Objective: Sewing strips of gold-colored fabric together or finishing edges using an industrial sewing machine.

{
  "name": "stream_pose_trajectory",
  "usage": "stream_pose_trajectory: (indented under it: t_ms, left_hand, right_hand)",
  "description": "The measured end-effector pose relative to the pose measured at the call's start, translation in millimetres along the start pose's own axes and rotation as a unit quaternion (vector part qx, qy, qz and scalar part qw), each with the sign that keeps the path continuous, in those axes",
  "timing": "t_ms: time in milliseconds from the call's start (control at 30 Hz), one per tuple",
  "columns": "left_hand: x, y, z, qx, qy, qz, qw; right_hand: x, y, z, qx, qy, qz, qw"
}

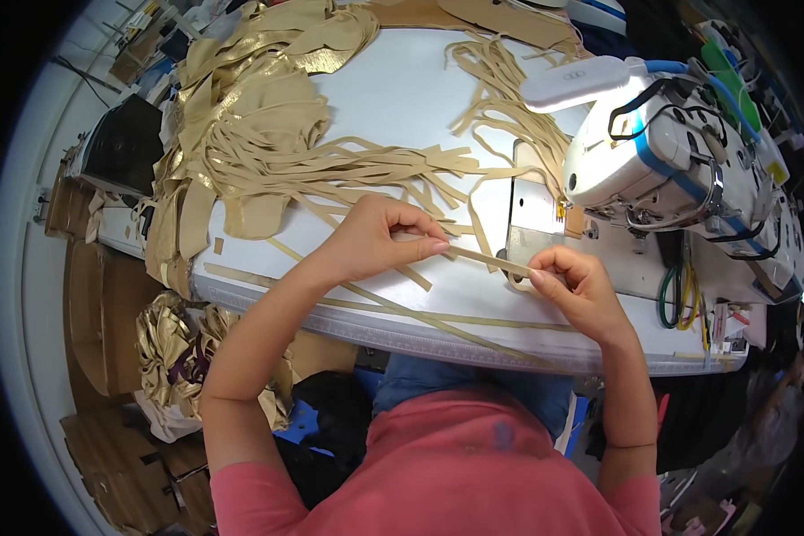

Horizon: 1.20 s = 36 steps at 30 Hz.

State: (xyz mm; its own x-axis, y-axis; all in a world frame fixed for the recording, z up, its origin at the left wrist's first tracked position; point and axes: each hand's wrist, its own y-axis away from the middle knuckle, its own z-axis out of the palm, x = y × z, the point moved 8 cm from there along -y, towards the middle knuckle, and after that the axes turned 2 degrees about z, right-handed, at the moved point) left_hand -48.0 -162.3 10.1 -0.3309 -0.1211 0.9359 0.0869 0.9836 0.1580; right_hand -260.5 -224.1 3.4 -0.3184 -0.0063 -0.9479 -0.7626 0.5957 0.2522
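A narrow beige fabric strip (pixel 487 259) is stretched between my two hands above the table's front part. My left hand (pixel 386 234) pinches one end between thumb and fingers. Closed on the strip's other end, my right hand (pixel 570 284) has its thumb on top and the fingers curled. Just beyond my hands lies a bundle of long beige strips (pixel 348 165), fanned out toward the sewing machine. The white sewing machine (pixel 657 161) stands to the right, its metal needle plate (pixel 532 210) close beyond my right hand.
Gold and beige fabric pieces (pixel 259 98) are heaped at the left. More strips (pixel 500 85) lie beside the machine. Scissors with green and yellow handles (pixel 679 290) rest at the right. Loose flat strips (pixel 402 308) run along the front edge. Gold fabric (pixel 171 348) sits below the table.
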Motion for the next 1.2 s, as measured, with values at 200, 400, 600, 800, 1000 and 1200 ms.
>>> stream_pose_trajectory:
  t_ms: [200,400,600,800,1000,1200]
  left_hand:
    - [20,8,6,0.121,-0.070,0.116,0.983]
    - [54,15,30,0.145,-0.064,0.226,0.961]
    - [56,20,47,0.204,0.020,0.313,0.927]
    - [56,20,56,0.220,0.069,0.340,0.912]
    - [47,13,62,0.195,0.146,0.308,0.920]
    - [45,12,67,0.183,0.052,0.274,0.943]
  right_hand:
    - [-35,21,21,-0.037,0.107,-0.108,0.988]
    - [-43,6,12,0.035,-0.139,-0.211,0.967]
    - [-33,-2,26,0.020,-0.217,-0.228,0.949]
    - [-30,4,19,0.055,-0.221,-0.265,0.937]
    - [-34,9,16,0.065,-0.178,-0.260,0.947]
    - [-35,11,11,0.102,-0.147,-0.229,0.957]
